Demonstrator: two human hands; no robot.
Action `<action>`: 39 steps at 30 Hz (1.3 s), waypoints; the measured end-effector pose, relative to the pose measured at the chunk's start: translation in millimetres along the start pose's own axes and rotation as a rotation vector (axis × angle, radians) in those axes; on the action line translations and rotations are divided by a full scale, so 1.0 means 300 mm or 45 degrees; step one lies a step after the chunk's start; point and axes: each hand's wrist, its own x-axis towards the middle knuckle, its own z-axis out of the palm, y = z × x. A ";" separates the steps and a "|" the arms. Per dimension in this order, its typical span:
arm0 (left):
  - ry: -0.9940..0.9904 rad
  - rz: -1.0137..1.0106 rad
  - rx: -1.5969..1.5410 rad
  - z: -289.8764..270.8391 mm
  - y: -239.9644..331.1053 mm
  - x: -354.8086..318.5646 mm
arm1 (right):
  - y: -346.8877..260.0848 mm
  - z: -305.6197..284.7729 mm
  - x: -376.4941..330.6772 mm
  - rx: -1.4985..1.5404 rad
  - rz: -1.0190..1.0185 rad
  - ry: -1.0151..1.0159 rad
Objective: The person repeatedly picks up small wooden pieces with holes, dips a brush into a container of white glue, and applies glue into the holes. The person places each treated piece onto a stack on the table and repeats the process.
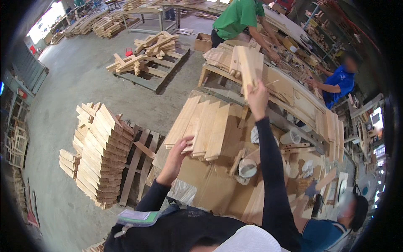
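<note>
My right hand (pixel 257 100) is raised at the far side of the table, with its fingers closed around the near end of a pale wooden board (pixel 247 63). The board points up and away; whether more than one piece is in the grip I cannot tell. My left hand (pixel 177 158) has its fingers apart at the near left corner of a row of flat wooden boards (pixel 201 126). These boards lie side by side, overlapping, on a cardboard-covered table (pixel 210 182). Whether the left fingertips touch them is unclear.
A tall stack of wooden pieces (pixel 100 151) stands left beside a slatted pallet (pixel 136 168). Another pallet (pixel 157 82) with wood lies farther off. A white tub (pixel 247 168) sits near my right forearm. Co-workers in green (pixel 237 21), blue (pixel 342 82) and teal (pixel 321 235) are around the benches.
</note>
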 end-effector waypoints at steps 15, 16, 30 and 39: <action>0.641 -0.175 -0.119 -0.266 -0.116 -0.295 | 0.526 0.554 0.550 -0.439 -0.194 -0.448; 0.617 -0.215 -0.078 -0.265 -0.117 -0.263 | 0.581 0.521 0.577 -0.434 -0.232 -0.511; 0.326 -0.120 0.093 -0.299 -0.144 -0.256 | 0.462 -0.045 0.190 -0.610 -0.339 -0.105; 0.204 -0.121 0.279 -0.305 0.017 -0.412 | 0.558 -0.537 -0.630 -0.648 0.105 -0.242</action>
